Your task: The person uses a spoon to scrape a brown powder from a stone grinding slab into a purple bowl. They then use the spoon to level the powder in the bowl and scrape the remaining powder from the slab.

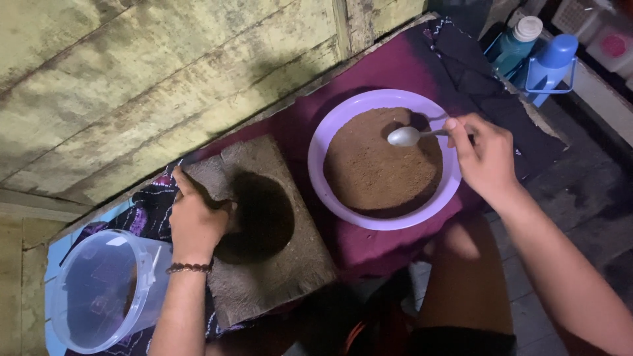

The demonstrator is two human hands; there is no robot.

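Observation:
My right hand (486, 158) holds a metal spoon (410, 136) by its handle, the bowl of the spoon just over brown powder (376, 165) in a round purple bowl (320, 142). My left hand (194, 221), a bead bracelet on its wrist, rests on the rim of a square stone mortar (277, 264) with a dark round hollow (264, 217). The fingers curl at the hollow's left edge; I cannot tell whether they hold anything.
A clear plastic bucket (105, 290) lies tilted at the lower left. Maroon and dark patterned cloths (395, 66) cover the surface. A worn wooden wall (165, 79) runs behind. Blue and green bottles (534, 49) stand at the upper right. My knee (465, 277) is below the bowl.

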